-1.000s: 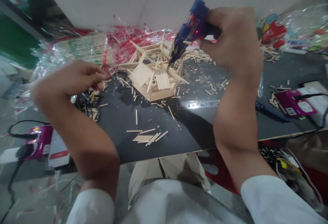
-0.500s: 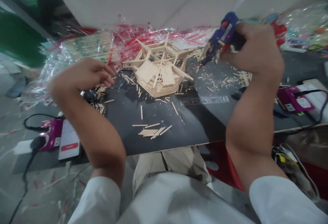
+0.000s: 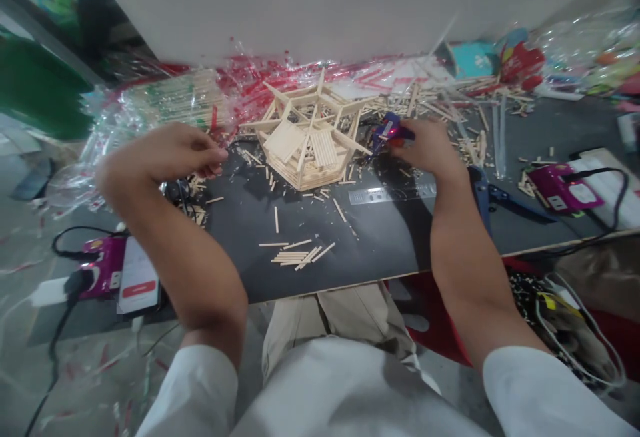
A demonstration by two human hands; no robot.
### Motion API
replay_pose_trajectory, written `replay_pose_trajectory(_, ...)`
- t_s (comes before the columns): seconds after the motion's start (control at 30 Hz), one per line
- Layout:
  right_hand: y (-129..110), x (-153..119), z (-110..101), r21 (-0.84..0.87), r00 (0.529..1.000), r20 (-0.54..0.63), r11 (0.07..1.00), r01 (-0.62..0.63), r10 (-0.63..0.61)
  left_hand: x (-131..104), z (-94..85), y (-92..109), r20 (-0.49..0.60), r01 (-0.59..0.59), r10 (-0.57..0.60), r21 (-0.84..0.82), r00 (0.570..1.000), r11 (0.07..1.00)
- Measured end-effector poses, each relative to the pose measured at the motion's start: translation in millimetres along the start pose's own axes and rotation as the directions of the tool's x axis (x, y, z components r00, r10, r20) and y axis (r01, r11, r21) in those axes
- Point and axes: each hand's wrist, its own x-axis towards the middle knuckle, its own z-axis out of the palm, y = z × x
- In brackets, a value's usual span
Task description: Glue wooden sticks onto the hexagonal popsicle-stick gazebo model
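Observation:
A many-sided frame of pale wooden sticks [image 3: 313,140] stands in the middle of the dark table [image 3: 235,224], with flat stick panels on its near side. Right of the frame, my right hand [image 3: 425,147] is closed on a blue hot glue gun [image 3: 387,129] with a small red light, its nozzle low beside the frame. On the left, my left hand [image 3: 187,150] is raised, thumb and fingers pinched together; anything between them is too small to make out. Several loose sticks [image 3: 295,257] lie near the front edge.
A clear ruler [image 3: 393,194] lies in front of the frame. Blue-handled cutters [image 3: 515,204] rest beside my right forearm. Purple power adapters [image 3: 103,267] with cords and a phone [image 3: 140,277] sit at the left. Plastic wrappers [image 3: 270,90] and stick scraps line the back.
My right hand has brought the glue gun down and left, from the air to beside the stick frame. My left hand's fingers have drawn together, with the hand nearly in place.

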Motion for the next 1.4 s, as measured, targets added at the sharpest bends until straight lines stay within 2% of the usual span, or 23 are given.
replay_pose_trajectory(0.1, -3, -6, -3, 0.055, 0.997, -0.026, 0.996, -0.068, 0.069, -1, -0.3, -2, -0.031, -0.037, 0.037, -0.008, 0.999, 0.999)
replay_pose_trajectory(0.27, -18, -24, -36, 0.238, 0.997, -0.072, 0.971, 0.012, 0.005, -4, -0.9, 6, -0.035, 0.048, -0.051, -0.087, 0.998, 0.995)
replay_pose_trajectory(0.3, -23, -28, -44, 0.306, 0.999, -0.041, 0.951, 0.042, -0.031, -4, -1.0, 6, -0.044, 0.064, -0.069, -0.096, 0.997, 0.993)
replay_pose_trajectory(0.37, -36, -34, -55, 0.459, 0.977, 0.124, 0.883, 0.100, -0.175, -4, -0.8, 4, -0.058, 0.052, -0.058, -0.101, 0.997, 0.994)
replay_pose_trajectory(0.4, -43, -36, -58, 0.525, 0.932, 0.232, 0.842, 0.122, -0.279, -4, -0.4, 2, -0.056, 0.026, -0.032, -0.100, 0.998, 0.995)
replay_pose_trajectory(0.43, -50, -38, -59, 0.573, 0.864, 0.325, 0.807, 0.143, -0.384, -3, 0.2, -2, -0.049, -0.005, 0.001, -0.100, 0.999, 0.995)
replay_pose_trajectory(0.5, -67, -40, -55, 0.611, 0.726, 0.432, 0.766, 0.201, -0.535, 1, 1.7, -9, -0.038, -0.053, 0.049, -0.091, 0.998, 0.994)
replay_pose_trajectory(0.53, -76, -41, -50, 0.609, 0.682, 0.450, 0.757, 0.238, -0.577, 3, 2.5, -12, -0.040, -0.067, 0.064, -0.080, 0.997, 0.995)
replay_pose_trajectory(0.6, -93, -42, -38, 0.599, 0.644, 0.445, 0.741, 0.302, -0.622, 6, 3.8, -16, -0.040, -0.081, 0.079, -0.050, 0.996, 0.995)
replay_pose_trajectory(0.7, -111, -46, -21, 0.549, 0.652, 0.405, 0.741, 0.386, -0.640, 10, 4.0, -15, -0.011, -0.098, 0.098, 0.013, 0.995, 0.995)
replay_pose_trajectory(0.8, -120, -50, -14, 0.471, 0.654, 0.411, 0.762, 0.444, -0.635, 9, 3.1, -10, -0.001, -0.131, 0.131, 0.093, 0.991, 0.987)
replay_pose_trajectory(0.97, -123, -53, -12, 0.454, 0.683, 0.405, 0.782, 0.427, -0.608, 6, 3.1, -6, 0.014, -0.134, 0.134, 0.105, 0.991, 0.985)
replay_pose_trajectory(1.13, -131, -53, -7, 0.409, 0.667, 0.427, 0.788, 0.459, -0.610, 7, 3.1, -1, 0.039, -0.072, 0.068, 0.092, 0.997, 0.993)
replay_pose_trajectory(1.23, -134, -52, -5, 0.510, 0.665, 0.401, 0.756, 0.410, -0.631, 8, 2.6, -1, 0.026, -0.021, 0.019, 0.063, 0.999, 0.998)
replay_pose_trajectory(1.33, -134, -53, -5, 0.666, 0.723, 0.298, 0.678, 0.310, -0.623, 7, 2.5, -8, 0.025, 0.026, -0.026, 0.005, 0.999, 1.000)
replay_pose_trajectory(1.4, -136, -55, -6, 0.782, 0.771, 0.231, 0.585, 0.216, -0.593, 5, 2.0, -13, 0.015, 0.040, -0.039, -0.034, 0.999, 0.999)
